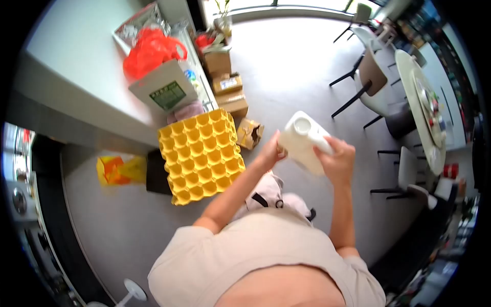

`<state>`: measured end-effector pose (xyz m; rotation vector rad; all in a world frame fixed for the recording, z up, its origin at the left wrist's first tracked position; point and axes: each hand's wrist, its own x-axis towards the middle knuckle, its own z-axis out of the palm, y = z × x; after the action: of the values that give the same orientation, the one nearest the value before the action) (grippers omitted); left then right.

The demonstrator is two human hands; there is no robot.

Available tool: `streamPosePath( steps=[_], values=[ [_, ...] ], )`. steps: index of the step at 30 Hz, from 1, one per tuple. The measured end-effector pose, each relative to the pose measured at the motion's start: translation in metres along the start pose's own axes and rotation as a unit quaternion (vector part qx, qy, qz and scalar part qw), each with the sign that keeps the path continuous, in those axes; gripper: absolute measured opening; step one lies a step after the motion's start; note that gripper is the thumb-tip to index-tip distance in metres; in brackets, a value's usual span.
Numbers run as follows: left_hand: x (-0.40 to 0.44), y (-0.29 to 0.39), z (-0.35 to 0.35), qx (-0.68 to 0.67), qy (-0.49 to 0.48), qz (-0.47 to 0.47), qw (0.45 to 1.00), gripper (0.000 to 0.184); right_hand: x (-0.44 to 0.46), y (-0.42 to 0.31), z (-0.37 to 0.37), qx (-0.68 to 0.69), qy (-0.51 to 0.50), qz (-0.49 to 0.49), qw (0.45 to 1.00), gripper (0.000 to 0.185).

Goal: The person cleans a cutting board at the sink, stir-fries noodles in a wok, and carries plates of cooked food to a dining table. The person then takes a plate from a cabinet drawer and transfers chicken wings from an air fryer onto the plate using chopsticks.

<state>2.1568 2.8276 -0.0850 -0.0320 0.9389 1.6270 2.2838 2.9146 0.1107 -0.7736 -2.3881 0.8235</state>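
Observation:
Between my two hands is a pale, cream-coloured container (306, 145) with a white top and a round cap or ring. My left hand (272, 152) grips its left side, fingers closed. On the right side my right hand (337, 157) is wrapped round the white edge. The container is held tilted above the grey floor, in front of my body. To the left of my left forearm lies a yellow egg tray (202, 156) with empty cups.
Cardboard boxes (232, 102) line the shelf side, with a torn box (250, 134) nearest. A red plastic bag (152, 53) sits at upper left. Chairs (371, 77) and an oval table (409, 87) stand right. A yellow-orange bag (121, 170) lies at left.

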Motion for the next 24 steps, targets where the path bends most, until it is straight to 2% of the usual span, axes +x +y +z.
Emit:
streamPosePath(
  steps=[3, 6, 9, 10, 14, 15, 17, 21, 24],
  values=[
    [0.039, 0.045, -0.011, -0.124, 0.072, 0.069, 0.987, 0.038, 0.092, 0.006, 0.031, 0.017, -0.047, -0.076, 0.996, 0.017],
    [0.052, 0.088, -0.034, -0.146, 0.094, 0.147, 0.974, 0.044, 0.171, 0.000, 0.078, 0.032, -0.105, -0.135, 0.985, 0.016],
    [0.045, 0.139, -0.036, -0.153, 0.163, 0.252, 0.942, 0.051, 0.235, -0.019, 0.129, 0.099, -0.149, -0.132, 0.975, 0.016],
    [0.050, 0.152, -0.046, -0.130, 0.177, 0.270, 0.938, 0.062, 0.256, -0.025, 0.146, 0.106, -0.166, -0.160, 0.967, 0.017],
    [0.052, 0.219, -0.060, -0.117, 0.254, 0.305, 0.911, 0.070, 0.324, -0.058, 0.233, 0.192, -0.231, -0.176, 0.937, 0.019],
    [0.053, 0.233, -0.063, -0.115, 0.262, 0.311, 0.907, 0.070, 0.339, -0.068, 0.258, 0.195, -0.242, -0.207, 0.928, 0.020],
    [0.068, 0.247, -0.086, -0.103, 0.278, 0.345, 0.890, 0.071, 0.360, -0.085, 0.301, 0.195, -0.265, -0.260, 0.908, 0.022],
    [0.081, 0.276, -0.108, -0.032, 0.345, 0.392, 0.852, 0.076, 0.386, -0.122, 0.365, 0.242, -0.330, -0.270, 0.871, 0.026],
    [0.085, 0.289, -0.123, 0.002, 0.398, 0.430, 0.810, 0.081, 0.393, -0.150, 0.399, 0.230, -0.343, -0.327, 0.850, 0.029]
  ],
)
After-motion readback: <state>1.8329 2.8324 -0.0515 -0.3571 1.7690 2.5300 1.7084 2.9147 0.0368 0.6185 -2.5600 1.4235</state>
